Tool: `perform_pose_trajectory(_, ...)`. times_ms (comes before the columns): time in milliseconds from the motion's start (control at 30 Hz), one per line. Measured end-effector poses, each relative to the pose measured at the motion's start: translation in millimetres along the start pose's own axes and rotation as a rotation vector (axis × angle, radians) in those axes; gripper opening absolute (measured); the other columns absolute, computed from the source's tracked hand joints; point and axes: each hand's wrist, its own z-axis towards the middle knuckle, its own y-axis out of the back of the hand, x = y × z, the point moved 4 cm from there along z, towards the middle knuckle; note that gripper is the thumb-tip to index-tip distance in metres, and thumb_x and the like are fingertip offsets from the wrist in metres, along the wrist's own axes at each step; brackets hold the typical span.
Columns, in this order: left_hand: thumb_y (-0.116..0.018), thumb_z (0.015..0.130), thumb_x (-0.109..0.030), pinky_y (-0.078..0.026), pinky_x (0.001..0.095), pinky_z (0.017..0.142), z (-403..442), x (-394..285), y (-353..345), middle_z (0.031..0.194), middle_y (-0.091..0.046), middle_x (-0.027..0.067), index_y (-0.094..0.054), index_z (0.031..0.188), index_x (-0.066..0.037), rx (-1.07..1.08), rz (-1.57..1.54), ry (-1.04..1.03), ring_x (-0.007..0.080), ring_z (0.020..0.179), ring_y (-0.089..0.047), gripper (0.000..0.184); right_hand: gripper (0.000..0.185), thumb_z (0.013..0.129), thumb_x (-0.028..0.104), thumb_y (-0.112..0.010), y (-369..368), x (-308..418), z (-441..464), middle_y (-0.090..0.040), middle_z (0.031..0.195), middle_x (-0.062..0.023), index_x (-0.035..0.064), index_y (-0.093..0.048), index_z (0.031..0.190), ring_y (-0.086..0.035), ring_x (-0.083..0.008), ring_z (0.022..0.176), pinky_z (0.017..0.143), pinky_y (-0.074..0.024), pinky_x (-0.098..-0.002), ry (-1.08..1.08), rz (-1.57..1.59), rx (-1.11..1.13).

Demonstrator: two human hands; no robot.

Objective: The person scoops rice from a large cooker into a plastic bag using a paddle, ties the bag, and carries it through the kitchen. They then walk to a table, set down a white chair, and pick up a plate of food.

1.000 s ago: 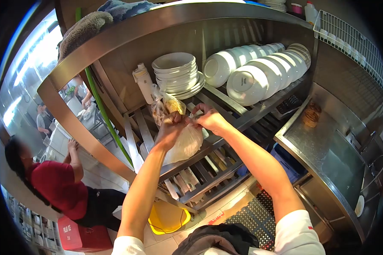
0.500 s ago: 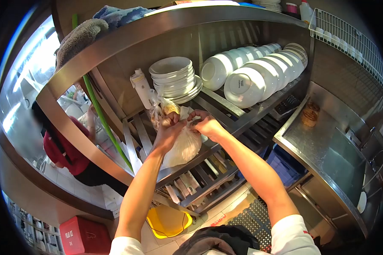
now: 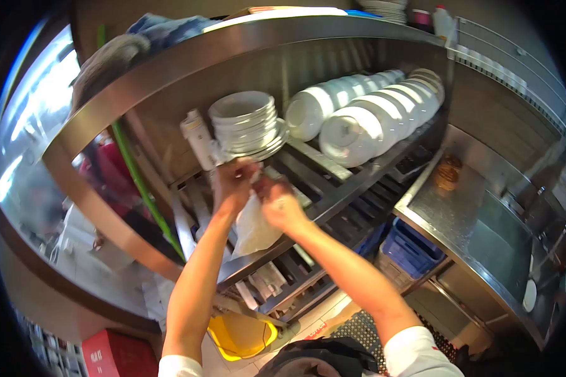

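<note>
A thin, whitish plastic bag (image 3: 256, 231) sits at the front of the slatted metal shelf (image 3: 321, 213), its contents unclear. My left hand (image 3: 236, 181) is closed at the bag's top, fingers bent and blurred. Close beside it, my right hand (image 3: 279, 204) is also closed on the bag's upper part, slightly lower. Behind my hands stands a stack of white bowls and plates (image 3: 242, 122). A white bottle (image 3: 197, 139) leans left of that stack. My left hand mostly hides a second clear bag.
Rows of white bowls (image 3: 352, 132) lie on their sides at right. Beyond is a steel sink (image 3: 500, 239) with a brown item (image 3: 448, 173) on its drainboard. Below are a blue crate (image 3: 412, 248) and yellow bucket (image 3: 242, 336). A person in red (image 3: 116, 169) stands left, past a green pole (image 3: 135, 182).
My view has shifted slightly. My right hand has dropped a little beside the left, and both are blurred. The person at left has changed posture behind the shelf post.
</note>
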Motion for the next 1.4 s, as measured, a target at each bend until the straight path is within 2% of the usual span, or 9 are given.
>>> perform_pose_trajectory(200, -0.057, 0.081, -0.006, -0.040, 0.0223, 0.063, 15, -71, -15, 0.071, -0.060, 0.0012, -0.062, 0.076, 0.001, -0.069, -0.173, -0.183, 0.0068, 0.065, -0.049, 0.010, 0.011, 0.078, 0.020, -0.054, 18, 39, 7, -0.058, 0.075, -0.0059, 0.0093, -0.054, 0.081, -0.047, -0.0269, 0.078, 0.069, -0.0373, -0.0407, 0.089, -0.383, -0.321)
perform_pose_trajectory(433, -0.054, 0.081, -0.002, -0.039, 0.0211, 0.061, 23, -69, -45, 0.068, -0.059, 0.0012, -0.062, 0.076, 0.000, 0.055, -0.124, -0.251, 0.0070, 0.064, -0.049, 0.009, 0.023, 0.084, 0.030, -0.045, 30, 9, 17, -0.060, 0.092, -0.0060, 0.0094, -0.054, 0.090, -0.049, -0.0278, 0.090, 0.076, -0.0363, -0.0448, -0.164, -0.548, -0.177)
perform_pose_trajectory(533, -0.057, 0.079, -0.004, -0.042, 0.0244, 0.059, 34, -62, -55, 0.069, -0.060, 0.0043, -0.063, 0.079, -0.001, 0.096, 0.006, -0.369, 0.0112, 0.063, -0.053, 0.007, 0.022, 0.085, 0.025, -0.043, 32, -10, 21, -0.060, 0.081, -0.0109, 0.0057, -0.054, 0.088, -0.049, -0.0302, 0.088, 0.074, -0.0373, -0.0415, -0.028, -0.786, -0.402)
perform_pose_trajectory(600, -0.059, 0.078, -0.007, -0.043, 0.0272, 0.058, 30, -46, -65, 0.068, -0.060, 0.0049, -0.063, 0.080, 0.000, 0.061, 0.125, -0.144, 0.0123, 0.062, -0.054, 0.008, 0.021, 0.085, 0.024, -0.045, 34, -42, 22, -0.060, 0.080, -0.0129, 0.0051, -0.053, 0.090, -0.052, -0.0337, 0.081, 0.071, -0.0394, -0.0428, -0.160, -0.798, -0.179)
perform_pose_trajectory(733, -0.058, 0.083, -0.020, -0.041, 0.0270, 0.058, 21, -26, -60, 0.066, -0.057, 0.0094, -0.058, 0.080, 0.003, -0.066, 0.048, -0.237, 0.0111, 0.062, -0.046, 0.023, 0.014, 0.082, 0.013, -0.052, 81, -34, 19, -0.062, 0.085, -0.0154, 0.0039, -0.057, 0.091, -0.059, -0.0296, 0.071, 0.066, -0.0466, -0.0337, -0.335, -0.458, -0.020)
perform_pose_trajectory(800, -0.057, 0.082, -0.019, -0.043, 0.0341, 0.054, 17, -14, -59, 0.063, -0.057, 0.0133, -0.056, 0.083, 0.002, -0.042, 0.236, -0.193, 0.0245, 0.054, -0.055, 0.021, 0.015, 0.082, 0.014, -0.053, 125, 10, 29, -0.063, 0.083, -0.0115, 0.0034, -0.060, 0.090, -0.059, -0.0197, 0.073, 0.068, -0.0461, -0.0273, -0.101, -0.429, 0.013)
perform_pose_trajectory(867, -0.056, 0.082, -0.024, -0.042, 0.0371, 0.056, 2, 3, -66, 0.066, -0.056, 0.0152, -0.054, 0.085, 0.000, 0.025, 0.187, -0.097, 0.0296, 0.058, -0.054, 0.024, 0.023, 0.079, 0.020, -0.055, 174, 45, 57, -0.063, 0.070, -0.0093, -0.0017, -0.059, 0.085, -0.059, -0.0152, 0.062, 0.058, -0.0467, -0.0294, -0.118, 0.004, 0.039)
perform_pose_trajectory(1067, -0.062, 0.074, -0.038, -0.037, 0.0411, 0.085, -42, 1, -88, 0.105, -0.053, 0.0166, -0.053, 0.103, -0.006, 0.152, 0.431, -0.150, 0.0311, 0.102, -0.049, 0.045, 0.016, 0.081, 0.011, -0.053, 251, 168, 145, -0.058, 0.062, -0.0043, -0.0018, -0.059, 0.075, -0.054, -0.0071, 0.056, 0.051, -0.0407, -0.0198, 0.298, -0.020, -0.400)
perform_pose_trajectory(1400, -0.066, 0.064, -0.048, -0.030, 0.0444, 0.095, -39, 27, -91, 0.128, -0.038, 0.0140, -0.030, 0.130, -0.010, 0.270, 0.766, -0.416, 0.0320, 0.118, -0.036, 0.084, 0.014, 0.079, 0.012, -0.058, 135, 162, 103, -0.058, 0.060, -0.0059, -0.0009, -0.059, 0.075, -0.053, -0.0082, 0.056, 0.052, -0.0424, -0.0229, 0.399, -0.083, -0.006)
